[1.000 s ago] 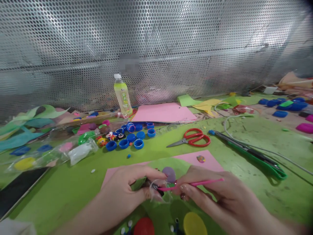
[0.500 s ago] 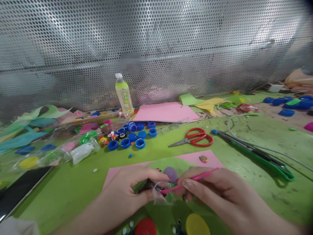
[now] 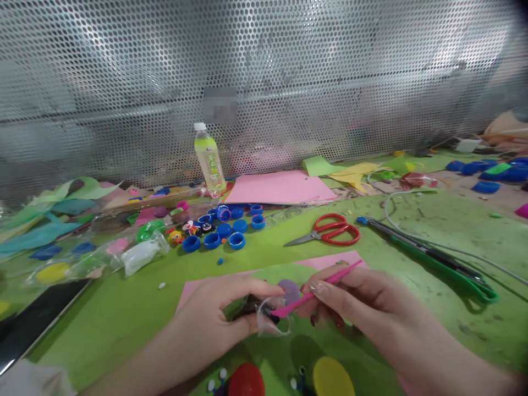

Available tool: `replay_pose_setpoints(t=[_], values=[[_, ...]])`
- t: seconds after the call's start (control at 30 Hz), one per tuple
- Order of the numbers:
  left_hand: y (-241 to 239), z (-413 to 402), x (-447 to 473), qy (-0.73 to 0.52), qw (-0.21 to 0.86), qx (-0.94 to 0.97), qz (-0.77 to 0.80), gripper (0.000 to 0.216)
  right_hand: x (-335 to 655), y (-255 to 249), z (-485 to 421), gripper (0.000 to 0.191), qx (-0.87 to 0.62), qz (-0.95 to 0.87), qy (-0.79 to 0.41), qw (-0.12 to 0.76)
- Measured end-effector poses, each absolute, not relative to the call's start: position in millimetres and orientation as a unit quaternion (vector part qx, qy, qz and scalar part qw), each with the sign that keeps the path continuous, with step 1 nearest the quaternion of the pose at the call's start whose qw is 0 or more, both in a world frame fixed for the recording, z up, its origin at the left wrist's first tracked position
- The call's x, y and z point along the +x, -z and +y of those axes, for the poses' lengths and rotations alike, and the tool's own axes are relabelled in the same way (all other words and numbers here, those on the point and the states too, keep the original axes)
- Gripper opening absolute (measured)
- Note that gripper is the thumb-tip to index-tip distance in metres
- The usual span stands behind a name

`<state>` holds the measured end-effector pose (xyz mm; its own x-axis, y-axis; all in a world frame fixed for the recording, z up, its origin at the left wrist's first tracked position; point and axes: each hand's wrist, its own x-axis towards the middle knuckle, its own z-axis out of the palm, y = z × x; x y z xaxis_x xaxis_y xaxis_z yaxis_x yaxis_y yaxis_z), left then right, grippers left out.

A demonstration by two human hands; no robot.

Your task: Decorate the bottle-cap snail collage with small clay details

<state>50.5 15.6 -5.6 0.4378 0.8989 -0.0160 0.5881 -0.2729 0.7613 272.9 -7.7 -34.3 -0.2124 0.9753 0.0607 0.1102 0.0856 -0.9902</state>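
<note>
My left hand [image 3: 214,311] is closed, thumb and fingers pinching a small clear plastic wrapper [image 3: 268,325] with something dark in it. My right hand [image 3: 363,308] grips a thin pink clay tool [image 3: 303,298], its lower tip at the wrapper's mouth. Behind the fingertips lies a purple round piece [image 3: 290,291], partly hidden. Both hands are over a pink sheet [image 3: 350,257] with a light green shape [image 3: 264,274] on it. Nearest me are a red oval piece [image 3: 246,380] and a yellow oval piece [image 3: 333,378], with small white-tipped bits beside them.
Red-handled scissors [image 3: 330,230] and a green utility knife [image 3: 429,258] lie to the right. Several blue caps [image 3: 212,240] and a white packet [image 3: 144,253] are to the left, near a phone [image 3: 37,319]. A drink bottle [image 3: 209,159] stands by the perforated metal panel [image 3: 289,71].
My right hand has tilted the pink tool more steeply, its upper end higher and its tip at the wrapper. My left hand has barely moved and keeps its hold.
</note>
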Motion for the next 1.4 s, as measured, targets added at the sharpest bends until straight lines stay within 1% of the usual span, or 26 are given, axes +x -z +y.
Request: replay_pose_setpoints(t=[0.07,0.2,0.37,0.47,0.57,0.97,1.13,1.27,1.4], values=[[5.2,15.1,50.3,-0.217,0.357,0.775,0.474,0.029,272.8,34.8,-7.2,0.037,-0.442,-0.603,-0.507,0.428],[5.5,13.2,48.5,-0.219,0.333,0.796,0.456,0.033,271.9,34.2,-7.6,0.027,-0.400,-0.611,-0.529,0.432],[5.3,13.7,46.4,-0.203,0.323,0.806,0.452,0.040,272.7,31.5,-11.0,0.025,-0.372,-0.635,-0.513,0.442],[7.3,15.0,44.7,-0.196,0.323,0.807,0.454,0.041,274.9,29.0,-14.0,0.021,-0.349,-0.674,-0.484,0.435],[11.3,16.5,42.9,-0.202,0.324,0.807,0.450,0.036,276.7,27.7,-15.2,0.017,-0.357,-0.705,-0.431,0.435],[13.1,16.0,40.5,-0.217,0.319,0.803,0.455,0.028,277.7,18.8,-17.1,0.016,-0.330,-0.769,-0.342,0.427],[15.2,18.9,39.9,-0.217,0.308,0.811,0.447,0.031,279.1,15.2,-18.5,0.022,-0.306,-0.795,-0.297,0.432],[16.0,20.0,39.3,-0.220,0.301,0.812,0.449,0.029,278.8,15.2,-18.8,0.026,-0.288,-0.814,-0.287,0.415],[15.5,18.9,38.1,-0.216,0.300,0.814,0.448,0.031,280.2,14.7,-17.8,0.026,-0.280,-0.818,-0.281,0.417]])
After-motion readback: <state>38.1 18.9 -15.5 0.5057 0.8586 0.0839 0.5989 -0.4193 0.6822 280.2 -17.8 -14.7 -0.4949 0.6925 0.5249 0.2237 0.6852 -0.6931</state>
